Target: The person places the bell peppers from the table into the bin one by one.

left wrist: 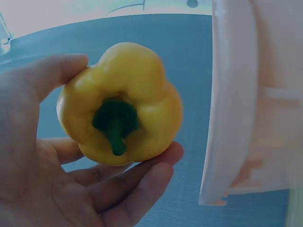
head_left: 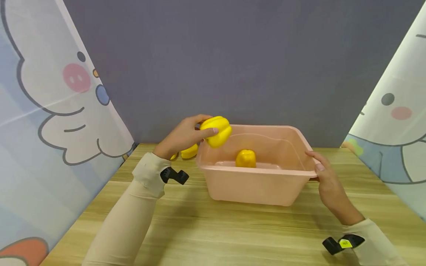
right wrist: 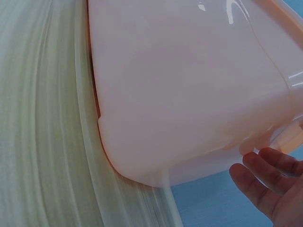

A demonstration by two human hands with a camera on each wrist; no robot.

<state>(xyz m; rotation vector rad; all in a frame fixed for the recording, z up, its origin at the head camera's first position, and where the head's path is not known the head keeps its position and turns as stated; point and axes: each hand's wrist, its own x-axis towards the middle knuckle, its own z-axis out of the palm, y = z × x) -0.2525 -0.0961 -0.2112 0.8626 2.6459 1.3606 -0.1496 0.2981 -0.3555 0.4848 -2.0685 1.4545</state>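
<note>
A yellow bell pepper [head_left: 217, 133] is held by my left hand [head_left: 188, 135] at the left rim of a pink bin [head_left: 253, 186]. The left wrist view shows the pepper [left wrist: 128, 85] with its green stem toward the camera, thumb on one side and the fingers of the left hand [left wrist: 61, 156] curled under it, beside the bin's wall [left wrist: 232, 104]. Inside the bin lies another yellow pepper [head_left: 246, 159]. My right hand [head_left: 329, 184] grips the bin's right rim, thumb on top; in the right wrist view its fingers [right wrist: 255, 175] are at the bin's outside [right wrist: 165, 94].
Behind my left wrist, more yellow items [head_left: 189, 152] lie on the wooden table [head_left: 213, 236], partly hidden. A dark grey panel [head_left: 246, 62] stands behind the bin, with cartoon-printed panels [head_left: 66, 111] at both sides.
</note>
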